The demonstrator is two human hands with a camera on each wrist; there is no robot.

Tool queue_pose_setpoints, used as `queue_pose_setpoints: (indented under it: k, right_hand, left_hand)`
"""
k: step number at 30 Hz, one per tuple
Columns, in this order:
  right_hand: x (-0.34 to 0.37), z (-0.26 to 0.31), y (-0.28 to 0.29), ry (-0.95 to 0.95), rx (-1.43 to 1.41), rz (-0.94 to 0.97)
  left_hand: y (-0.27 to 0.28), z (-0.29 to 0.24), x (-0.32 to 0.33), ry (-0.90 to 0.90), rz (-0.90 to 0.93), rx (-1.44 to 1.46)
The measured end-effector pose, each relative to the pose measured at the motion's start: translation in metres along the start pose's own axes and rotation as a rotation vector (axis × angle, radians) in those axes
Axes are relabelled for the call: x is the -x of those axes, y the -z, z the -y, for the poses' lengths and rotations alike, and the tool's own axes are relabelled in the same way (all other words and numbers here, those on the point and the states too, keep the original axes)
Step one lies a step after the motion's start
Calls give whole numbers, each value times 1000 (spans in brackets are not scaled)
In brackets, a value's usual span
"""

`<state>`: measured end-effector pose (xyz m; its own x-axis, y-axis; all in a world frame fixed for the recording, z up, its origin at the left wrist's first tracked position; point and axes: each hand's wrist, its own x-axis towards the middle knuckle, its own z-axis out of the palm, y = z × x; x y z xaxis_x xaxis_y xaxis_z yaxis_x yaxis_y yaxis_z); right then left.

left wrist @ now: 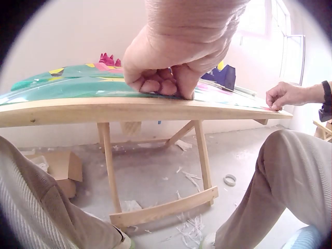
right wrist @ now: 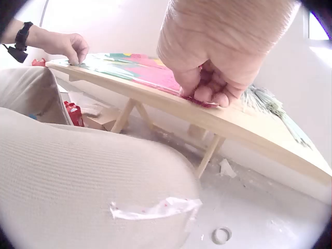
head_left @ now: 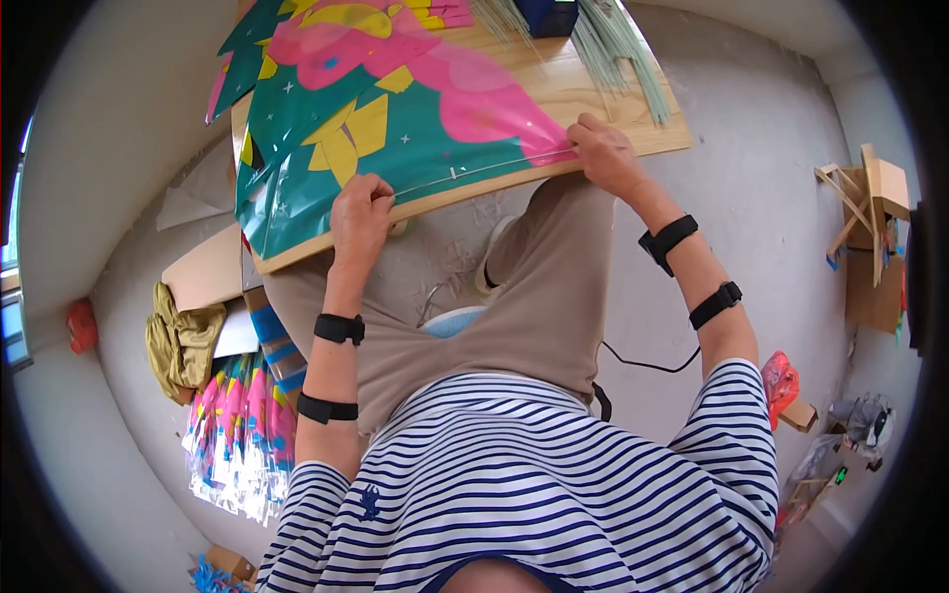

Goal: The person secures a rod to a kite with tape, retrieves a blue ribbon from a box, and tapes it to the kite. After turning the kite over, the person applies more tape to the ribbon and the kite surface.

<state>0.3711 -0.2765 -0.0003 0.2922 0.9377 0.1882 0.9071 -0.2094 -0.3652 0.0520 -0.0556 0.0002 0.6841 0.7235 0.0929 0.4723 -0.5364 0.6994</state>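
A teal, pink and yellow printed sheet (head_left: 425, 128) with a glossy surface lies on the wooden table (head_left: 633, 133), its near side running along the table's front edge. My left hand (head_left: 362, 219) pinches that near edge at the left, fingers curled; in the left wrist view the hand (left wrist: 181, 57) bends over the table's rim. At the sheet's pink right corner my right hand (head_left: 608, 158) pinches the edge, and the right wrist view shows its curled fingers (right wrist: 205, 93) on the pink material. Between the hands a thin pale strip (head_left: 455, 174) runs along the sheet's edge.
Thin pale green sticks (head_left: 623, 59) and a dark blue box (head_left: 549, 16) stand at the table's back right. Below are the person's knees, floor scraps and a tape roll (left wrist: 230, 180). Colourful packaged sheets (head_left: 242, 425) and an olive cloth (head_left: 183, 341) lie at the left.
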Motion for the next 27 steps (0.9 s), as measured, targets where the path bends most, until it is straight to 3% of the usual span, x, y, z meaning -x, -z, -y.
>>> queue_pose_setpoints:
  k: [4, 7, 10, 14, 16, 19, 27]
  right_hand:
    - [9, -19, 17, -196, 188, -27]
    - [22, -17, 18, -217, 99, -243]
    - [33, 0, 15, -202, 97, -245]
    - [32, 43, 4, -31, 212, -131]
    - [38, 59, -10, 16, 220, -46]
    - [45, 73, -17, 8, 118, 45]
    - [53, 35, -10, -125, 309, 76]
  left_hand:
    - [1, -2, 0, -7, -15, -7]
    - [2, 2, -1, -28, -28, -5]
    - [5, 1, 2, -18, -11, -40]
    - [9, -8, 7, -27, -72, -143]
    - [2, -11, 8, -172, -99, -256]
    - [-11, -8, 15, -240, -48, -355]
    - [-17, -1, 22, -220, 55, -374]
